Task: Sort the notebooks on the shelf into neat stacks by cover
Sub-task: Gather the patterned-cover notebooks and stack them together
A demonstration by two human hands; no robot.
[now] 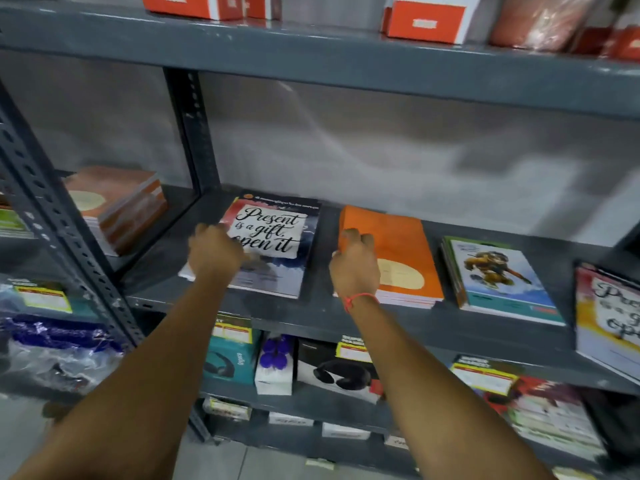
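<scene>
- Shelf (346,323): grey steel, middle tier; carries four notebook piles side by side, a fifth pile in the bay to the left.
- "Present is a gift" stack (277,244): lies flat, long axis running front to back, slightly skewed. Left hand (214,252) rests on its near-left corner; the stack extends away and to the right of that hand.
- Left-hand fingers (207,233): curled together, knuckles up, pressed on the cover edge; whether they pinch it underneath cannot be told.
- Orange stack (398,254): flat, long axis front to back, just right of the first stack, a gap between them. Right hand (355,265) sits at its left edge, nearer than the left.
- Right-hand fingers (356,239): bunched against the left edge of the top covers, apparently gripping or squaring them.
- Cartoon-cover stack (498,278): right of orange, untouched.
- Second "Present" pile (609,313): far right, well apart from its match; judged the likely pile still to merge.
</scene>
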